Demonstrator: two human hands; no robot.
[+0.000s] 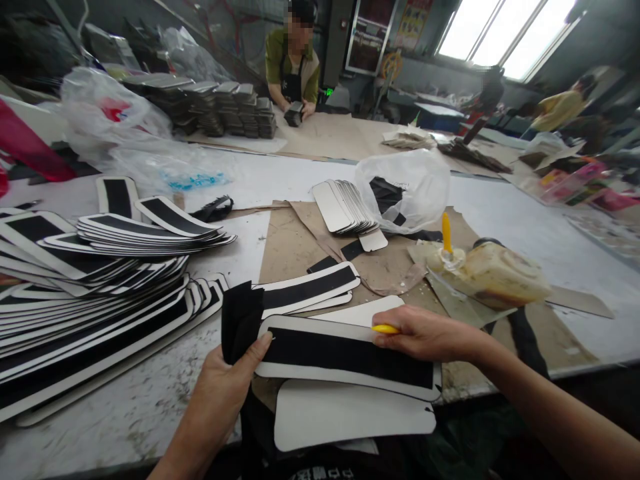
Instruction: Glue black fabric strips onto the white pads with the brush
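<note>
At the bench's near edge, the left hand (220, 387) pinches the white card (345, 357) and its black strip (350, 353); right-hand fingers (425, 333) close on a yellow tool (385, 329). A large finished stack (100, 280) fills the left side; blank cards (345, 207) remain mid-bench.

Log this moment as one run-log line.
left hand: holds black fabric and white panel | right hand: yellow tool on panel | left: finished stack | right: glue tub
</note>
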